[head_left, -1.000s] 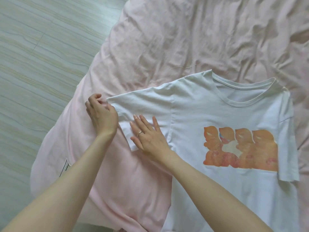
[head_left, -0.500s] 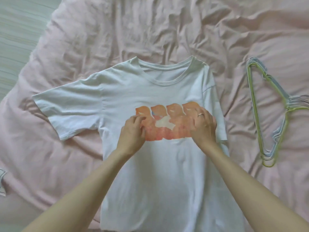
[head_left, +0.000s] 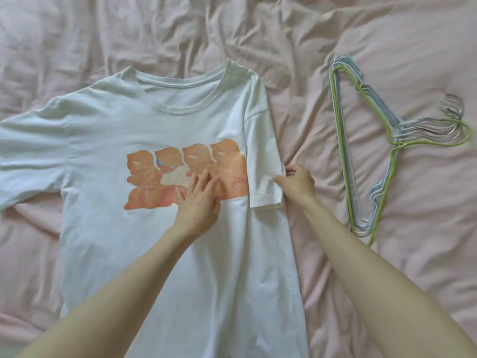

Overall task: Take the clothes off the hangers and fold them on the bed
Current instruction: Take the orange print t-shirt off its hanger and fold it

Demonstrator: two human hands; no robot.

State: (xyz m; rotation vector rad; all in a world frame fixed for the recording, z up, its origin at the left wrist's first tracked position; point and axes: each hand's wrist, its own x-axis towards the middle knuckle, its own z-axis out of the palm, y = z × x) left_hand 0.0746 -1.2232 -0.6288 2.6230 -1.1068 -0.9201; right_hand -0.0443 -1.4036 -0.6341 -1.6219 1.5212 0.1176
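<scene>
One white T-shirt [head_left: 134, 120] lies face up and spread flat on a bed covered in a crumpled pale pink sheet [head_left: 296, 34], its round collar toward the far side and its hem running off the near edge of view. Across the chest is one orange print [head_left: 154, 174] made of four rounded, face-like shapes in a row, with a touch of blue on the second; a small reddish mark near the print's right end might be writing, but it is too small to read, and no brand or label shows anywhere. The sleeve on the person's left stretches out flat, while the sleeve [head_left: 263, 161] on their right is folded in over the body of the shirt. Two bare arms reach in from the near edge. The left hand [head_left: 198, 202] rests palm down on the print, fingers straight and slightly fanned, pressing the cloth flat and holding nothing. The right hand [head_left: 296, 184] (there is one thin ring on a finger) pinches the outer edge of the folded sleeve between curled fingers and thumb. Well apart from the shirt, on the sheet to the person's right, lies one stack of thin wire hangers [head_left: 361, 140], pale blue and white with a single lime green one on top, hooks pointing right; they overlap too closely to count exactly.
</scene>
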